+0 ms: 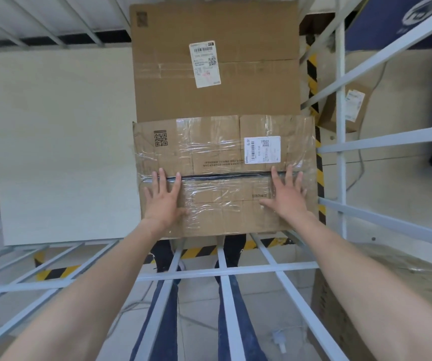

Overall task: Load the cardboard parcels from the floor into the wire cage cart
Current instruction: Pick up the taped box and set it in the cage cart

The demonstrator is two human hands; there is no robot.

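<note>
With both palms flat on it, the taped parcel [217, 152] sits inside the wire cage cart [225, 272], on the right side, its right edge close to the cart's side bars. Left hand [164, 201]: fingers straight and spread, palm down on the left part of the top face, fingertips reaching the dark centre seam. Right hand [286, 196]: same pose on the right part, fingertips at the seam just below the white shipping label [262, 149]. Neither hand curls round an edge, so there is no grasp, only flat contact on top. The top is covered in clear, wrinkled tape. A larger parcel [248, 95] lies directly beyond it, edges touching, with its own label on top. A white panel [61, 147] lies flat to the left of both parcels. The person's legs [168, 321] show through the near bars. Outside the cart on the right, a small parcel [345, 110] is on the floor by black-yellow hazard tape [312, 74], and another box [381, 295] stands at lower right
</note>
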